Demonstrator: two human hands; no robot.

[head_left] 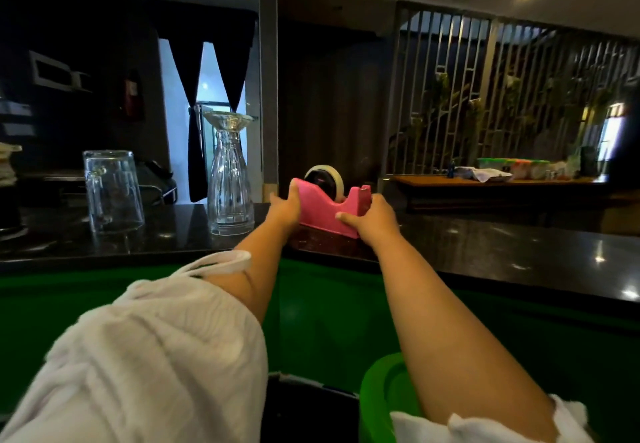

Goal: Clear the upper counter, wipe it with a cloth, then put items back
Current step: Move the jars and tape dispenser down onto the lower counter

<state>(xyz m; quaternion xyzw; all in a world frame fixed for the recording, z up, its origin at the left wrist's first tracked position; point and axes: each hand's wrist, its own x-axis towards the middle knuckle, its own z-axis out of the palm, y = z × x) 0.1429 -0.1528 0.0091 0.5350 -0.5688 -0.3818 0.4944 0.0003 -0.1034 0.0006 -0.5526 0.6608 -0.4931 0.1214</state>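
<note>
Left hand clamped on the rounded back end of the pink tape dispenser, fingers wrapped over its top edge, forearm stretched forward out of a rolled white sleeve. Right hand closed on the front, cutter end of the same dispenser, thumb along the near side. Dispenser resting on (or just barely off; cannot tell which) the dark polished table, tilted slightly with its far end higher, a roll of pale tape seated in its cradle.

Further left on the same table: an upturned clear glass mug, rim down, well apart from the dispenser. Between mug and dispenser, a clear ribbed glass carafe standing upright with a small glass dish perched on its neck, just beside the left hand but not touching it.

Below the table edge, a green front panel. Lower right, a bright green plastic rim under the right forearm (basin or bucket, unclear). Far right background, a wooden side table carrying assorted small items, too blurred to name.
</note>
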